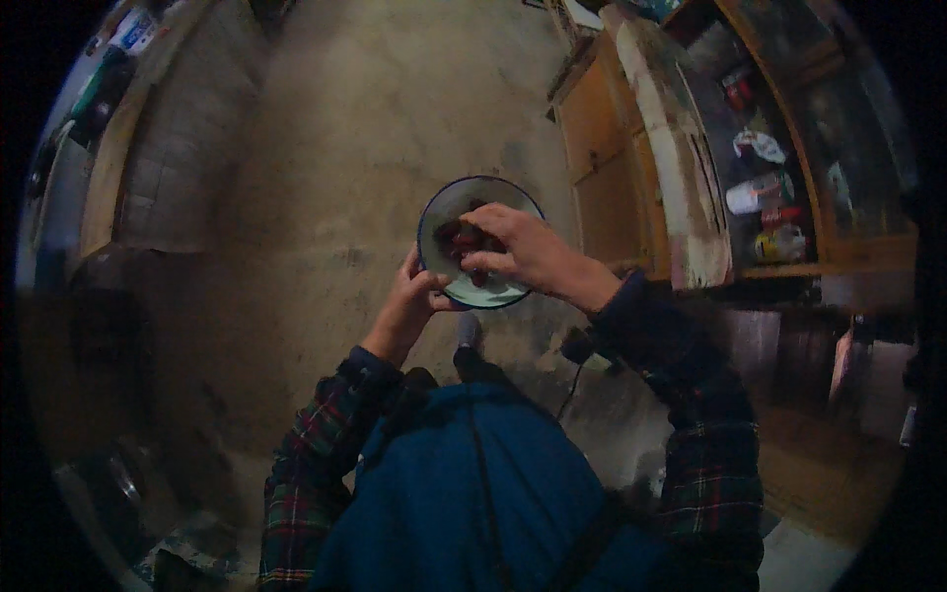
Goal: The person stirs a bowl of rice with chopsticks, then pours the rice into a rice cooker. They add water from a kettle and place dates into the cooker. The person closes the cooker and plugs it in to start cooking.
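A round white enamel bowl (496,295) with a dark blue rim is held up in front of my body, above the floor. Several small dark red pieces (457,240) lie inside it; their exact kind is too dim to make out. My left hand (406,299) grips the bowl's near left rim, thumb at the edge and the other fingers partly underneath. From the right, my right hand (528,255) reaches over the rim into the bowl. Its thumb and fingers curl around some of the dark red pieces, and the hand covers part of the contents.
On the right stands an open wooden cabinet (801,268) with packages and a white container (760,193) on its shelf. A wooden door panel (604,148) is beside it. A ledge (110,178) with several items runs along the left. Concrete floor (326,128) lies below, with a dark cable (570,393) near my feet.
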Demonstrator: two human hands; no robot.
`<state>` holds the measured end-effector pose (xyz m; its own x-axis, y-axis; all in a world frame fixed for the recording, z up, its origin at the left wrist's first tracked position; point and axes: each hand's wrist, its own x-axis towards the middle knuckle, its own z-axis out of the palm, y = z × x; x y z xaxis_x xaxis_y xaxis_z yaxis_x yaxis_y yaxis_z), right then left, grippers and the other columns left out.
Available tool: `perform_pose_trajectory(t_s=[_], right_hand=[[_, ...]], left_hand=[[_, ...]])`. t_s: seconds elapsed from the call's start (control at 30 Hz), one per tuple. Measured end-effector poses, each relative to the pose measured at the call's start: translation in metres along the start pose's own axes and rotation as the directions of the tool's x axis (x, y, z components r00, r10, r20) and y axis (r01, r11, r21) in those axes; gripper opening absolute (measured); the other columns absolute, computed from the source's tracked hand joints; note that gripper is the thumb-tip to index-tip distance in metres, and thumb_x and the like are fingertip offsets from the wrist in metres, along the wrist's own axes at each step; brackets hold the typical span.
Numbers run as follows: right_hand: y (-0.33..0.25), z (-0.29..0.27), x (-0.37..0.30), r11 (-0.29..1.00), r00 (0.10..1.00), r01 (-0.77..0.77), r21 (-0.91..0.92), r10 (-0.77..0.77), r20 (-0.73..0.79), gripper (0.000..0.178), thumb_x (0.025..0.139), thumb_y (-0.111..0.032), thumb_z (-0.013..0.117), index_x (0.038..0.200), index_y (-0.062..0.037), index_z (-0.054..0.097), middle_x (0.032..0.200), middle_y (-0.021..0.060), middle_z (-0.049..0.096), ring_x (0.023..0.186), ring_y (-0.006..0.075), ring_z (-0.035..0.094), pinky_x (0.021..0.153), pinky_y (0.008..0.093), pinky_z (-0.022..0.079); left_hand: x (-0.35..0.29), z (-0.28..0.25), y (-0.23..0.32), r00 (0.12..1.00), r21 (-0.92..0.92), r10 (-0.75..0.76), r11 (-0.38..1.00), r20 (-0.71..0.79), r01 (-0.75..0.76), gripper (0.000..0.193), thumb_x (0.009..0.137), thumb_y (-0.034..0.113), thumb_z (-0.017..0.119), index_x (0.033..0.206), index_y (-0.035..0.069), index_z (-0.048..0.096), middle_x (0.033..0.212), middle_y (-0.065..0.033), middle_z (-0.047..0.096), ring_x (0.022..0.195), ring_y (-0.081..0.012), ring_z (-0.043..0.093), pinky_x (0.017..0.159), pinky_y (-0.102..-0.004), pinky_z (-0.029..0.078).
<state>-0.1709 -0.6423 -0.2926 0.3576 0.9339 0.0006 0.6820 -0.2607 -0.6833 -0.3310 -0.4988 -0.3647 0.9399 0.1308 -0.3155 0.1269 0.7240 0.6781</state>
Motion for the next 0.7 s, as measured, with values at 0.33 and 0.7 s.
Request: perform_pose_trajectory(t_s=[0.33,0.7], right_hand=[[0.023,0.007,0.095,0.952,0.987,0.014,-0.305,0.037,0.159,0.057,0.081,-0.018,0.070,0.131,-0.0117,0.046,0.126,0.0141,0.050,0.103,0.0393,0.061,0.081,0.0453,0.053],[0.069,-0.050,0.204,0.973,0.968,-0.228,-0.024,0.230,0.104,0.024,0.092,-0.026,0.059,0.099,-0.0026,0.060,0.088,0.0144,0.070,0.081,0.0330,0.068,0.070,0.0409,0.054]], left_hand=[[0.050,-0.014,0.055,0.996,-0.097,0.045,0.994,-0.078,-0.053,0.063,0.079,0.005,0.057,0.139,0.009,0.037,0.125,-0.0122,0.053,0.100,-0.0249,0.064,0.077,-0.0428,0.062],[0.165,-0.041,0.119,0.998,-0.042,-0.025,0.999,-0.064,0.022,0.064,0.081,0.008,0.055,0.142,0.009,0.034,0.127,-0.0108,0.050,0.106,-0.0230,0.061,0.079,-0.0436,0.060]])
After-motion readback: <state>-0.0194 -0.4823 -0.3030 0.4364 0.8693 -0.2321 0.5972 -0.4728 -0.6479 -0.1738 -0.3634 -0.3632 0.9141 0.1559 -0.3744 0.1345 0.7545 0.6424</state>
